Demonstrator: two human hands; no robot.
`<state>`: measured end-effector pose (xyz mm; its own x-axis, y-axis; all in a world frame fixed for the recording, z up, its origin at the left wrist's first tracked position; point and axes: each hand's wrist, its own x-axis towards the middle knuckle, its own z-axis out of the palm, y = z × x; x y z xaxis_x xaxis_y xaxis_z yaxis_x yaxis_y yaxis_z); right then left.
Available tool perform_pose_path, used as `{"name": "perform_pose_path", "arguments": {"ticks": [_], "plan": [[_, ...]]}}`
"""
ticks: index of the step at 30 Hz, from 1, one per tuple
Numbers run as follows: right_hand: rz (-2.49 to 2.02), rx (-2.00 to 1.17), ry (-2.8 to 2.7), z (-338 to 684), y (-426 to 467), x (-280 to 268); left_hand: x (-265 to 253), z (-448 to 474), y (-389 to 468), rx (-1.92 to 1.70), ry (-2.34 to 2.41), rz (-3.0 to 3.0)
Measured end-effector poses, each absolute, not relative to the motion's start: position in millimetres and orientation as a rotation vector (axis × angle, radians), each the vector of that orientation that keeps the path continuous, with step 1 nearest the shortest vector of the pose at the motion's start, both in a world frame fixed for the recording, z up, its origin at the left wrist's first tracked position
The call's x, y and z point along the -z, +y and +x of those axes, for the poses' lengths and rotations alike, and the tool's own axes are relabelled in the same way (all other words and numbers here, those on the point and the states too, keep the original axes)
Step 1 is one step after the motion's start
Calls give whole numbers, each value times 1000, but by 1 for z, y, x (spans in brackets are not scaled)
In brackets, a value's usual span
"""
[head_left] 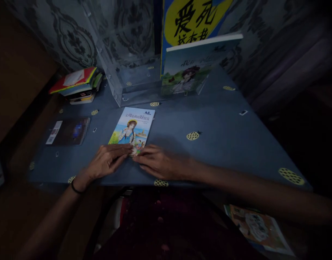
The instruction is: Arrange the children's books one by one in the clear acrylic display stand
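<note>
A children's paperback book (131,126) lies face up on the cloth-covered table, its cover showing a drawn figure in a yellow hat and blue overalls. Over its lower left edge reach the fingers of my left hand (108,159), held together and closed on the book near the bottom. My right hand (162,162) grips the lower right corner, fingertips almost meeting those of the left. Both hands hide the book's near edge. A dark band circles my left wrist.
Behind the book stands a clear acrylic rack (138,90), holding an upright green-blue book (182,77) and a yellow-and-blue book (191,21). Left are a book stack (79,85) and a dark book (68,131). More books (258,227) lie below the table's front edge.
</note>
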<state>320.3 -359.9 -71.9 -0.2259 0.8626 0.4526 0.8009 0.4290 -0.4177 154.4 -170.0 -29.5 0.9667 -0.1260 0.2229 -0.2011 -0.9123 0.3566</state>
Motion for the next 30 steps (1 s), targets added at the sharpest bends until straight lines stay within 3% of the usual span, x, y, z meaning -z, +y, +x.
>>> {"name": "perform_pose_path", "arguments": {"ticks": [5,11,21,27,30], "plan": [[-1481,-227,-2012,317,-364,66,35,158,-166,-341,-125,2695],[-1486,-411,-1873,321,-361,62,51,191,-143,-481,508,2920],[-2100,-4,-1536,389,-325,84,48,219,-145,-263,685,3068],[-2159,-21,-1563,387,-324,83,45,227,-137,-314,743,2839],[-2162,-104,-1582,385,-325,82,46,234,-117,-350,805,2353]]}}
